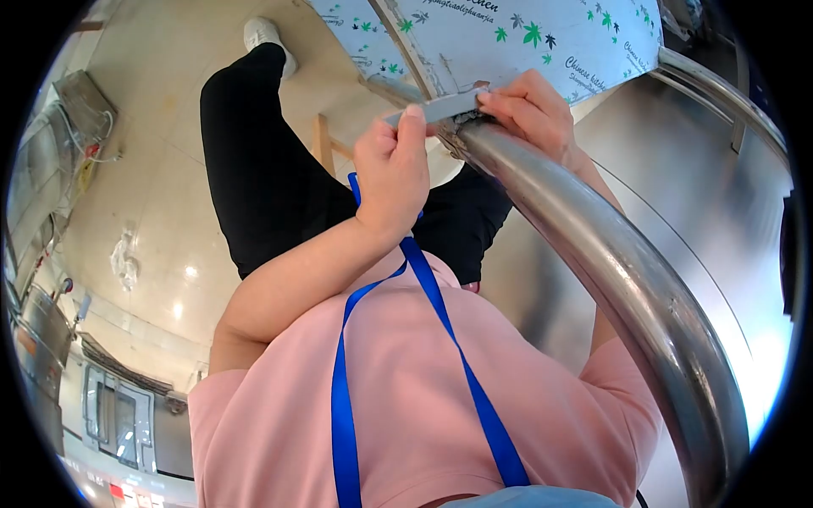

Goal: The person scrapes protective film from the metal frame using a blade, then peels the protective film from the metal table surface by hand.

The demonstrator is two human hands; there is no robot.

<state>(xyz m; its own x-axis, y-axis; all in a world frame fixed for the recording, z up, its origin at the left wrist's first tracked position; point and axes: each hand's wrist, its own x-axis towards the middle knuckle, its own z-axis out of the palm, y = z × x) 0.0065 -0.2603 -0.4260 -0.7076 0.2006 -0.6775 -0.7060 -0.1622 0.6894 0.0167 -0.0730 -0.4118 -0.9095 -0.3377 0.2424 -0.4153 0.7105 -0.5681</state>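
A flat grey strip (446, 107) is stretched across the end of a curved metal tube (593, 220). My left hand (391, 165) is closed on the strip's left end, thumb on top. At the other end, my right hand (535, 114) pinches the strip between thumb and fingers, just above the tube. Beneath the strip, the joint (457, 134) where the tube meets other metal looks rough and dark. Part of this joint is hidden by the strip and hands.
A panel (542, 34) in printed film with green leaves stands beyond my hands. Another metal tube (720, 89) curves at the upper right. Crumpled clear plastic (124, 258) lies on the floor (161, 169). A blue lanyard (343, 406) hangs over my pink shirt.
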